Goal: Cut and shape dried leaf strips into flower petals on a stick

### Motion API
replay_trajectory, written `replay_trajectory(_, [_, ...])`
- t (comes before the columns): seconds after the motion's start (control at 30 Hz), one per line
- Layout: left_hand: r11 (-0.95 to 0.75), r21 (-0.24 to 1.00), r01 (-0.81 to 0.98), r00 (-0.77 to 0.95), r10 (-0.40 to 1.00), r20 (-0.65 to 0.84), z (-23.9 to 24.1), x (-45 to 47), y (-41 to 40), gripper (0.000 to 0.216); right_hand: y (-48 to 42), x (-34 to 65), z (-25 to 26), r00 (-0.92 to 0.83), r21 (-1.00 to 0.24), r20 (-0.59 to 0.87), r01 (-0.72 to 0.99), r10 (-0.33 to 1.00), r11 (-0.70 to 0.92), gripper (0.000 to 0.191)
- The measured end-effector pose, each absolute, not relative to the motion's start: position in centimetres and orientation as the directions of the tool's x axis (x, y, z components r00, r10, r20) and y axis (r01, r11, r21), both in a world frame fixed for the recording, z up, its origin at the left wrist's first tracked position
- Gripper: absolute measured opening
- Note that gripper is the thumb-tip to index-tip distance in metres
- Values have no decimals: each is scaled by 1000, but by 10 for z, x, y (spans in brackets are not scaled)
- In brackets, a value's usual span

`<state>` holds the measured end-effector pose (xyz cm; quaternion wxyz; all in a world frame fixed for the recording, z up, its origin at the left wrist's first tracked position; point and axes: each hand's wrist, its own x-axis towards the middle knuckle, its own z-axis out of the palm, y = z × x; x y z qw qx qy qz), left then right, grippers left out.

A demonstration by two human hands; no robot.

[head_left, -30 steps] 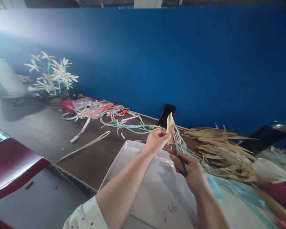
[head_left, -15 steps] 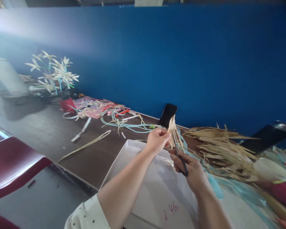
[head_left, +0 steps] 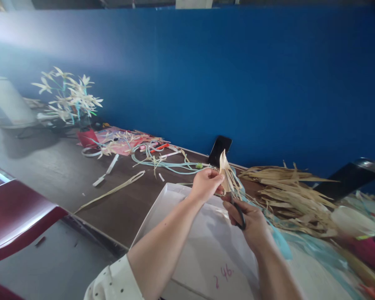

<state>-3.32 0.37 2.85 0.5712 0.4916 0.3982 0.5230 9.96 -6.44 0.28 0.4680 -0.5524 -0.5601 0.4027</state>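
My left hand (head_left: 206, 184) pinches a pale dried corn husk (head_left: 225, 174) between thumb and fingers; its tip points up and its lower edge is split into strips. Just to the right and below, my right hand (head_left: 248, 218) is closed around black-handled scissors (head_left: 242, 216). The scissors' blades reach up to the husk, and whether they are parted is hard to make out. Both hands are above a shallow white box (head_left: 203, 246) with pink handwriting on it.
A pile of dried husks (head_left: 293, 196) lies to the right, beside a dark bottle (head_left: 346, 183). A phone (head_left: 220, 150) leans on the blue wall. Left are looped light-blue cords (head_left: 162, 164) and husk flowers (head_left: 78, 98) in a red pot. A red chair (head_left: 18, 216) stands front left.
The husk has turned slightly, its tip shifting left. The scissors' blades have dropped a little lower against it. Both hands stay almost in the same place.
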Motion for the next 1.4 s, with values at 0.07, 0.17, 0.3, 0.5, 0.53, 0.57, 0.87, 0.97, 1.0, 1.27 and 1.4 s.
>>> replay_trajectory(0.07, [-42, 972, -232, 123, 990, 72, 27, -33, 5, 21, -65, 99, 3, 48, -968, 69, 244, 996, 55, 41])
replay_trajectory(0.17, [-66, 965, -255, 59, 995, 84, 25, -33, 8, 23, -65, 100, 3, 41, -965, 51, 260, 998, 39, 40])
replay_trajectory(0.3, [-70, 959, -273, 33, 996, 82, 25, -32, 9, 19, -65, 100, 3, 43, -969, 39, 247, 998, 27, 39])
replay_trajectory(0.5, [-44, 965, -260, 57, 997, 60, 31, -31, 5, 16, -65, 100, 4, 48, -976, 43, 216, 998, 32, 39])
replay_trajectory(0.53, [-43, 967, -253, 60, 996, 60, 31, -31, 4, 15, -65, 99, 5, 46, -976, 46, 214, 998, 35, 38])
replay_trajectory(0.57, [-42, 969, -245, 65, 996, 60, 32, -31, 4, 15, -65, 99, 5, 47, -976, 49, 212, 998, 38, 38])
replay_trajectory(0.87, [-22, 980, -198, 106, 993, 44, 32, -31, 2, 16, -66, 97, 8, 53, -978, 69, 199, 996, 58, 34])
replay_trajectory(0.97, [-25, 980, -195, 107, 993, 47, 32, -31, 2, 16, -67, 97, 9, 67, -974, 77, 220, 995, 61, 33])
replay_trajectory(1.0, [-24, 980, -196, 107, 993, 46, 32, -31, 2, 16, -67, 97, 9, 68, -972, 80, 226, 994, 62, 33])
replay_trajectory(1.27, [-29, 981, -190, 107, 993, 50, 33, -32, 2, 14, -66, 98, 8, 82, -969, 69, 241, 994, 47, 36])
replay_trajectory(1.4, [-35, 981, -193, 102, 993, 56, 33, -32, 2, 14, -66, 97, 8, 78, -969, 64, 242, 995, 44, 35])
